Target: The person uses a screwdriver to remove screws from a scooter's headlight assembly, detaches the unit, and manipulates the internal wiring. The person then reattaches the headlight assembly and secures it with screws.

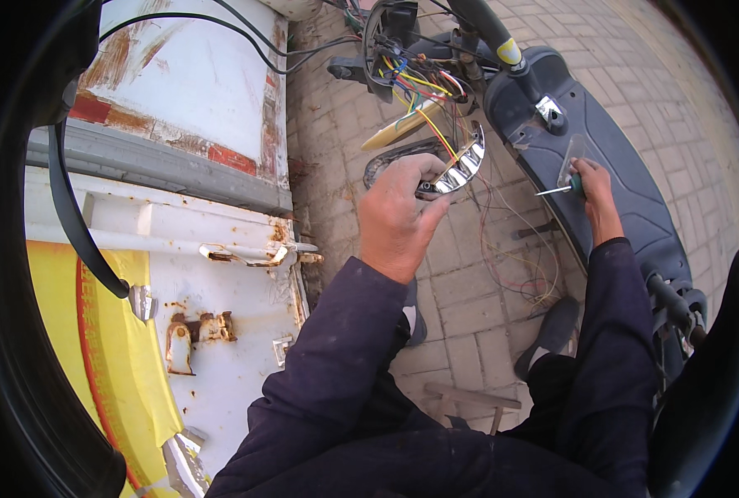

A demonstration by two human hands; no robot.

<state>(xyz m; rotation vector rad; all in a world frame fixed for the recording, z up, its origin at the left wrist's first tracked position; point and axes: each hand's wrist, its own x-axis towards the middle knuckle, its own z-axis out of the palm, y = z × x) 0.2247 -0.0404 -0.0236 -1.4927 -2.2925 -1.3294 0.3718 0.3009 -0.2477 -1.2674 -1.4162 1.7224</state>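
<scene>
My left hand [398, 220] is closed around one end of a curved light unit with a shiny chrome reflector [464, 168]. Yellow and red wires [443, 137] run from the unit up to a bundle of coloured wires [419, 79] in the opened front of a scooter. Over the dark footboard [635, 195], my right hand [599, 197] grips a screwdriver [555, 191], its metal shaft pointing left and a bit of green handle showing. A clear plastic piece [573, 156], perhaps a lens cover, sticks up from the same fingers.
A rusty white metal panel [228, 299] with latches and a yellow sheet [120, 307] stands at left. Thin loose wires [535, 286] trail over the paving bricks [469, 328]. A small wooden stool [473, 396] lies between my legs, near my shoe [550, 332].
</scene>
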